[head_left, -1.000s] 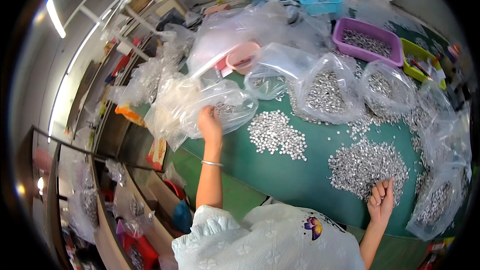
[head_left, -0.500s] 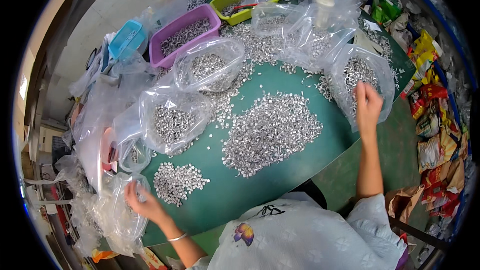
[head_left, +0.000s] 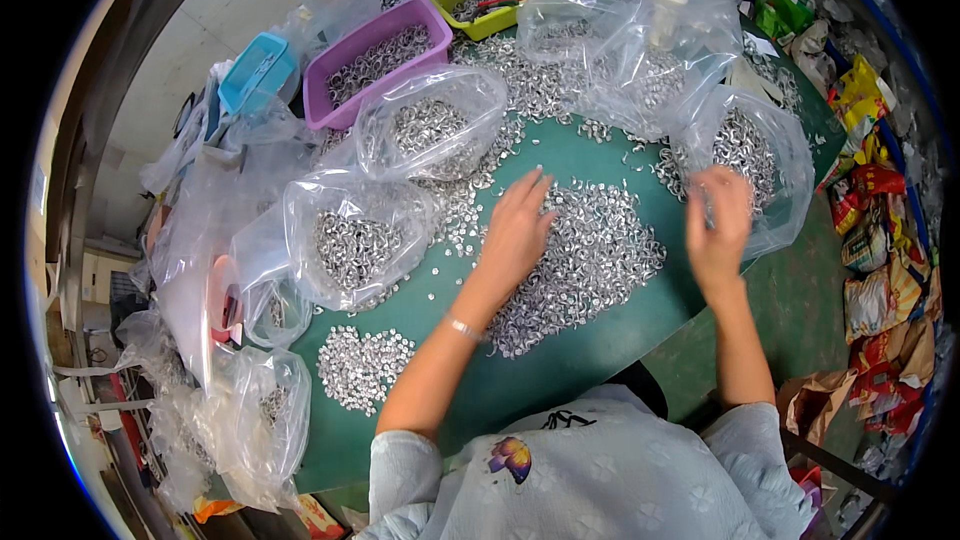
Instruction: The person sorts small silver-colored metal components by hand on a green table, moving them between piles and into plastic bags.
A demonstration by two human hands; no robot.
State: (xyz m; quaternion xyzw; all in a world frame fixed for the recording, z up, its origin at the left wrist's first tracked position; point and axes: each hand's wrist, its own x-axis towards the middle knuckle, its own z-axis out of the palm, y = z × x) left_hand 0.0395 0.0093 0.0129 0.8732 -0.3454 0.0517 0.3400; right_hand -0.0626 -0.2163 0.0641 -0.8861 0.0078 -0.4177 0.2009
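A large heap of small silvery metal pieces [head_left: 590,265] lies on the green tabletop. My left hand [head_left: 513,235] is over the upper left edge of this heap, fingers stretched out and the thumb apart; no piece shows in it. My right hand [head_left: 720,225], slightly blurred, hovers at the near left side of a clear plastic bag [head_left: 790,195] partly filled with curved metal pieces. Its thumb and fingers are apart, with nothing visible between them. A smaller pile of round metal pieces [head_left: 362,370] sits left of my left forearm.
Clear bags of metal pieces [head_left: 350,250] line the left side. Behind them stand a purple tub [head_left: 320,100], a yellow-green tray [head_left: 480,30] and a light blue basket [head_left: 262,65]. A white bottle [head_left: 668,0] rises among bags at the back. Colourful packages [head_left: 865,185] hang at right.
My left hand has moved right and away from me, from the bag at the near left to the large heap. My right hand has drawn back from the right bag's contents, and its fingers have spread.
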